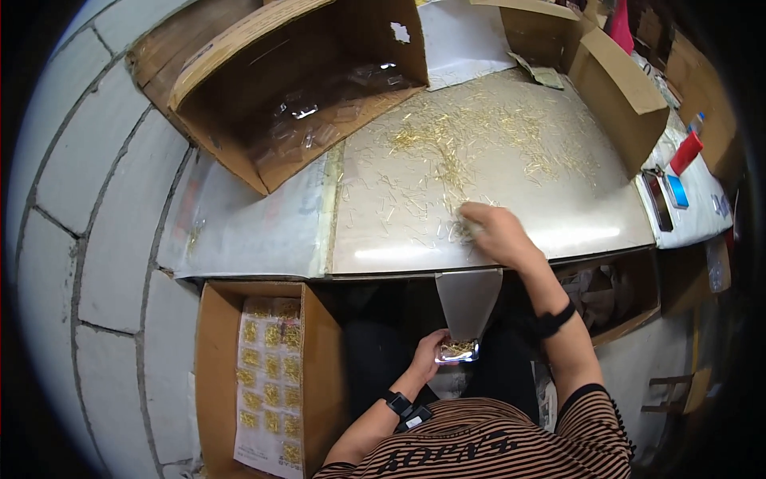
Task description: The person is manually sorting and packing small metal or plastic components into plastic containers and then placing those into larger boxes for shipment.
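My left hand (431,351) grips a small clear plastic box (458,359) holding thin gold-coloured metal pieces, which look like pins. The box sits just under the lower end of a grey chute (469,299) that slopes down from the table's front edge. On the metal tabletop (383,247), my right hand (499,235) is closed, fingers curled and slightly blurred; what they hold, if anything, is hidden. Beside its fingertips lie loose gold pieces (451,172), spread in a thin layer toward the back.
A cardboard box (215,152) on its side at the back left holds clear plastic boxes (307,128). Below left, an open carton (209,359) contains rows of filled boxes (271,367) on printed paper. Cardboard walls (618,88) border the right, near a red object (686,152).
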Available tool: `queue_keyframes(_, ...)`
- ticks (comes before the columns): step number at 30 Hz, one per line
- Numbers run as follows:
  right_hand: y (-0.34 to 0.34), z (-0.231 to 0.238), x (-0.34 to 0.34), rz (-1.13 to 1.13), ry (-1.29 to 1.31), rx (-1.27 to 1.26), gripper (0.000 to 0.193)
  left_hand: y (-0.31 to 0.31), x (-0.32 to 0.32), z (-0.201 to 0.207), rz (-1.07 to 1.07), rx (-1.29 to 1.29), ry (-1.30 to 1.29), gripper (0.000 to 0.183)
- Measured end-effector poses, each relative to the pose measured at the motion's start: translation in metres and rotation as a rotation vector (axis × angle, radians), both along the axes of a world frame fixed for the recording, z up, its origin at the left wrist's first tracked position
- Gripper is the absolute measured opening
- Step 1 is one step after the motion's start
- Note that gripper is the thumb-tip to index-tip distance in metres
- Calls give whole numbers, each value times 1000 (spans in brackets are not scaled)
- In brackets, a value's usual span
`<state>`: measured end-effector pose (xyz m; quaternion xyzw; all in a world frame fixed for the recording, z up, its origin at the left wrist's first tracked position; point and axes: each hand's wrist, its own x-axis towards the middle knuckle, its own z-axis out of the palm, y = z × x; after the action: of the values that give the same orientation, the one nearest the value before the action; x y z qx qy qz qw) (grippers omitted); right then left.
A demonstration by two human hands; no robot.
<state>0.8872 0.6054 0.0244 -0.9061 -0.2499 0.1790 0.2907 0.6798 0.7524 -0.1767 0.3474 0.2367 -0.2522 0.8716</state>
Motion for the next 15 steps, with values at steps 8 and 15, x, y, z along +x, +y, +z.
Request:
queue_keyframes(8, 44, -54, -5, 86, -514, -81, 60, -16, 1, -14, -89, 230, -48, 34)
queue_keyframes(15, 20, -47, 15, -63, -455, -230, 65, -7, -1, -1, 22, 82, -40, 31)
